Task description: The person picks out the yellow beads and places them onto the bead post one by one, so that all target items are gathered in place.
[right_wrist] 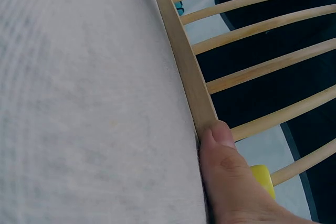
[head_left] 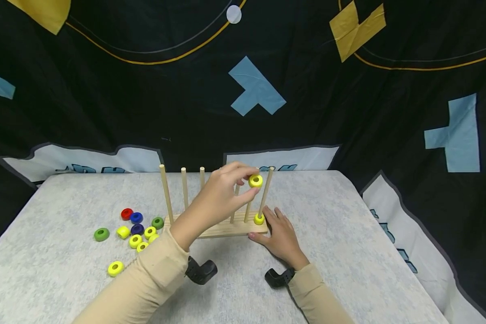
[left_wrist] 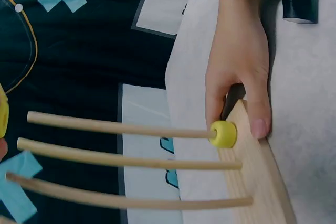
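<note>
My left hand (head_left: 220, 191) pinches a yellow ring (head_left: 256, 185) between thumb and fingertips, just left of the top of the rightmost peg (head_left: 266, 191). In the left wrist view only a sliver of that ring shows at the left edge. The pegs rise from a long wooden base (head_left: 235, 230). A second yellow ring (left_wrist: 224, 135) sits at the bottom of the end peg. My right hand (head_left: 281, 236) grips the right end of the base, the thumb (right_wrist: 226, 163) along its front side and the fingers behind. My left forearm hides part of the pegs and base.
Loose rings lie left of the base: several yellow ones (head_left: 115, 273), a red ring (head_left: 127, 213), blue rings (head_left: 136, 218) and green rings (head_left: 101, 238). The grey-white table (head_left: 368, 270) ends at a dark patterned cloth (head_left: 186, 112) behind.
</note>
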Demonstrator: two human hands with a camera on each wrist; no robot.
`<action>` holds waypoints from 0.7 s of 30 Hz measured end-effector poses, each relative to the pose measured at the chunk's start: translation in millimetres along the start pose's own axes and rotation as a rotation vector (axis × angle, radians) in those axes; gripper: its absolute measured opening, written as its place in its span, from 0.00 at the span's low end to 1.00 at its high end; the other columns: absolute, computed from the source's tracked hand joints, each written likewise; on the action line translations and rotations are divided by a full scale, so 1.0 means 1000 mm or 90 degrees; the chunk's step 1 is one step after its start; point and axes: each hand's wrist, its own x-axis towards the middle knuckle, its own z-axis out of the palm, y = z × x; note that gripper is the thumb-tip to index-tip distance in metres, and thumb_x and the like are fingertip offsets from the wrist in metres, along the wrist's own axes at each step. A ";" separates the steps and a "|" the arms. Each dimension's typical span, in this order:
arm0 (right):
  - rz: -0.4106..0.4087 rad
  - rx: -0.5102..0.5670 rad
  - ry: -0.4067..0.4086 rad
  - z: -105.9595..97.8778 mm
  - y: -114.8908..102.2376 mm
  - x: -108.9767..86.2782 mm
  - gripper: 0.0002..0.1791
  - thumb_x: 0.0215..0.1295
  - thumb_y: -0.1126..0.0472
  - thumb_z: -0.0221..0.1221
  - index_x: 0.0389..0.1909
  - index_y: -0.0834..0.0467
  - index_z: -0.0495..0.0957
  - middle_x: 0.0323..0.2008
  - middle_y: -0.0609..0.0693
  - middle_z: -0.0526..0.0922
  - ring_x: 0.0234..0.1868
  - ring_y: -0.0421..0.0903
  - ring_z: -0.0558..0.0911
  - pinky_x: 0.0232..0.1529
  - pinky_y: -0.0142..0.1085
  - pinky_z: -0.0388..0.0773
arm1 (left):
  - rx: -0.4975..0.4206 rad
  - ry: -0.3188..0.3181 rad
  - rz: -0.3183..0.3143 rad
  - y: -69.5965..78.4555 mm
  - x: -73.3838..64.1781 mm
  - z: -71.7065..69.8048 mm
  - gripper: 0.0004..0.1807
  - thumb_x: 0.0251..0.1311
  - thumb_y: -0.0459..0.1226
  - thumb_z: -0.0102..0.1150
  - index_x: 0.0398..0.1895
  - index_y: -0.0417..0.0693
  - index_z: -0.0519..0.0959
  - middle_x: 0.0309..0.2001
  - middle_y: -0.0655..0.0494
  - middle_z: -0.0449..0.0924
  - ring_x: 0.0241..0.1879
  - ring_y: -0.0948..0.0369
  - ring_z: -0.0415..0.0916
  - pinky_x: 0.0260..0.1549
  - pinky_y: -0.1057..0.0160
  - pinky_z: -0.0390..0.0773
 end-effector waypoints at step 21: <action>-0.006 0.008 0.004 0.000 0.003 0.001 0.53 0.56 0.28 0.62 0.77 0.50 0.57 0.76 0.50 0.59 0.79 0.57 0.51 0.77 0.60 0.48 | 0.128 -0.014 -0.062 0.013 0.043 0.030 0.20 0.64 0.36 0.65 0.58 0.42 0.79 0.56 0.49 0.81 0.57 0.56 0.80 0.55 0.64 0.82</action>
